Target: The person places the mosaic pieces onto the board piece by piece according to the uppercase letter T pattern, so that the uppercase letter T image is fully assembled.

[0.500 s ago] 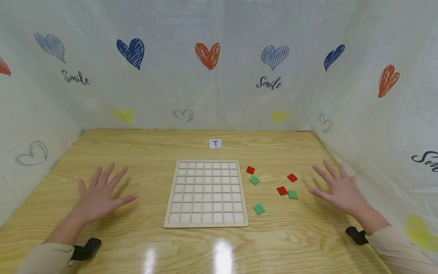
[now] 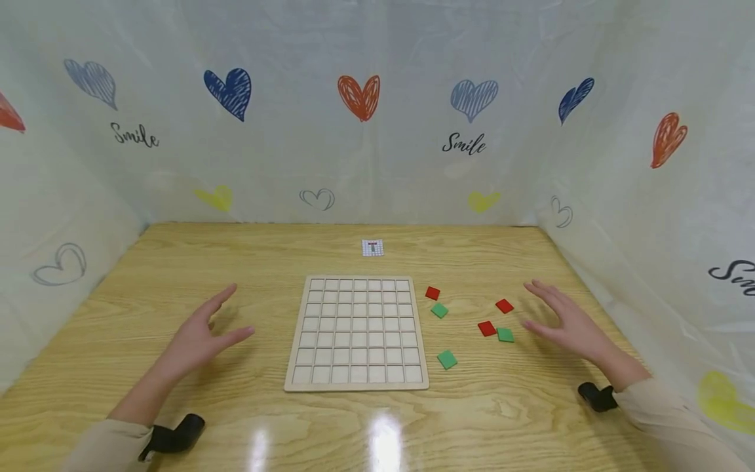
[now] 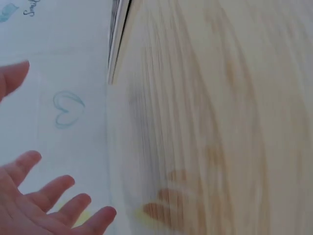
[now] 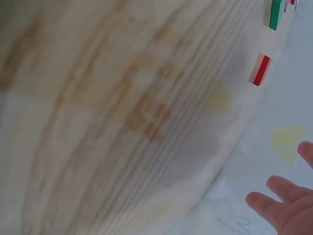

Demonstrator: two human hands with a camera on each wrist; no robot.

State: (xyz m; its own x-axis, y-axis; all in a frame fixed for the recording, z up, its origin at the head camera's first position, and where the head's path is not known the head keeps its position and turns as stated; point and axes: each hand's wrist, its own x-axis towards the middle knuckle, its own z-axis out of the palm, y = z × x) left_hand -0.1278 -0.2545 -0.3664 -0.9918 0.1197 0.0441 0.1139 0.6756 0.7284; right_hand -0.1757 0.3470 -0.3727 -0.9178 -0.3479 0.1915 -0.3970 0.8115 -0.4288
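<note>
A pale wooden grid board (image 2: 358,331) with square cells lies mid-table, its cells bare. My left hand (image 2: 197,341) hovers to its left with thumb and fingers spread apart, holding nothing; in the left wrist view the fingers (image 3: 58,196) are extended. To the right of the board lie red and green square tiles, among them a red tile (image 2: 486,328) beside a green tile (image 2: 504,335). Above the table just right of these is my right hand (image 2: 572,328), its thumb apart from the fingers and nothing in it. Another red tile (image 2: 504,306) is near its fingertips.
Behind the board lies a small card (image 2: 372,248) printed with a grid and a red and green T shape. A white curtain (image 2: 407,164) with hearts encloses the wooden table (image 2: 253,255) at the back and sides. Closer to the board are a red tile (image 2: 433,293) and green tiles (image 2: 447,360).
Both hands have moved inward, toward the board, and turned from palm-down with fingers fanned to a more sideways pose. The tiles and the board have stayed in place.
</note>
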